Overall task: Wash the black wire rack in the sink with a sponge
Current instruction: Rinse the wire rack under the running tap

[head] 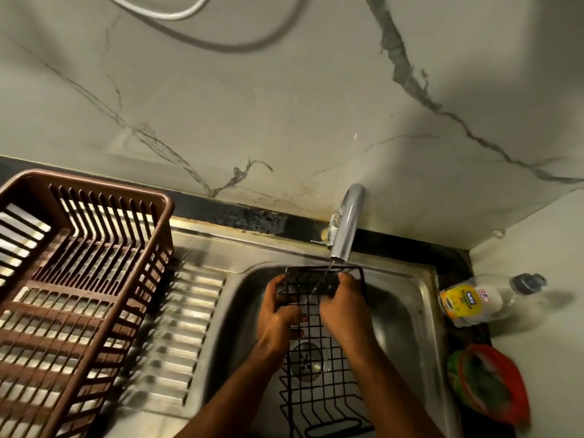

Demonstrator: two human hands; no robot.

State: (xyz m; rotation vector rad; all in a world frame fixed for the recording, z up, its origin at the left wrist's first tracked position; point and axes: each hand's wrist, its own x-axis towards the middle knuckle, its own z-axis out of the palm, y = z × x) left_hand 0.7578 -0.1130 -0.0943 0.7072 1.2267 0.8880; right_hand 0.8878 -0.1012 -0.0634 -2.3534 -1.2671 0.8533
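The rack point(316, 336) stands tilted in the sink point(407, 311), its long axis running from the person's body up and away toward the tap point(347, 222), so its far end sits right under the spout and its near end drops out of view at the bottom edge. Both hands are on that far end. The left hand point(276, 314) grips the left side, fingers curled through the wires. The right hand point(343, 306) lies over the right side with its fingers bent onto the grid; it may be pressing a sponge there, but none shows. A thin stream of water seems to fall between the hands. The hands are about equally near the top rim; the long lower part of the rack is beyond either.

Left of the bowl a brown basket point(76, 279) sits on the ribbed drainboard point(177, 336). To the right, on the counter, are a soap bottle point(474, 298) and a red dish point(493, 384). A marbled wall point(284, 105) rises behind.
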